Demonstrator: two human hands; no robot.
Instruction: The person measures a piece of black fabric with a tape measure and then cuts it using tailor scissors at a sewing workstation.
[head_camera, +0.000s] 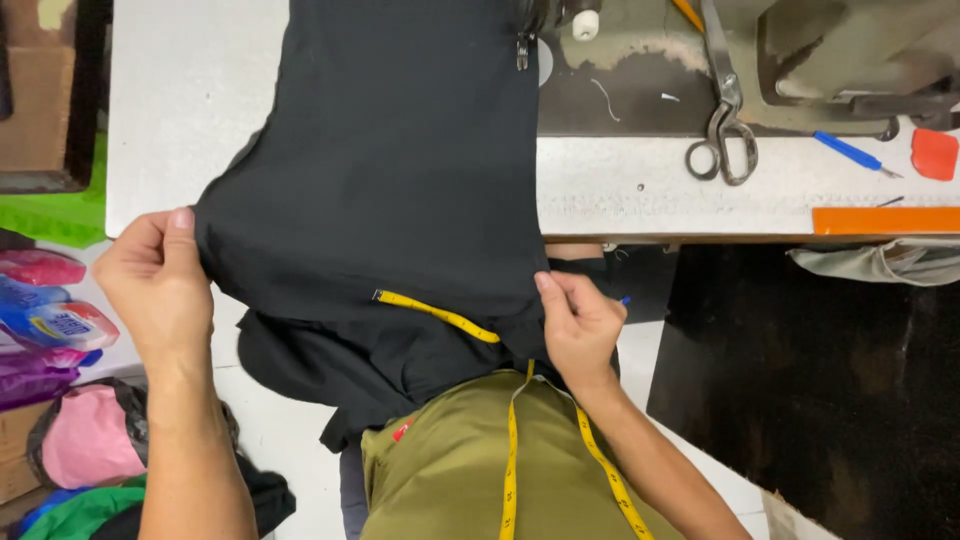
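Hanging over the near edge of a white table (190, 90), a black garment (400, 170) fills the upper middle of the frame, its lower hem stretched between both hands. The left hand (155, 285), at middle left, pinches the hem's left corner between thumb and curled fingers; the right hand (580, 325), just right of centre, pinches the right corner the same way. A yellow measuring tape (440, 315) peeks from under the hem between the hands and runs down over an olive shirt (450, 470) at the bottom centre. At the left edge lie shiny pouches (50, 320) in pink, blue and purple, with a pink bag (85, 440) below them. On the table's upper right lie steel scissors (725, 130), a blue-handled tool (850, 152), a red chalk piece (935, 153) and an orange ruler (885, 220) along the table's edge.
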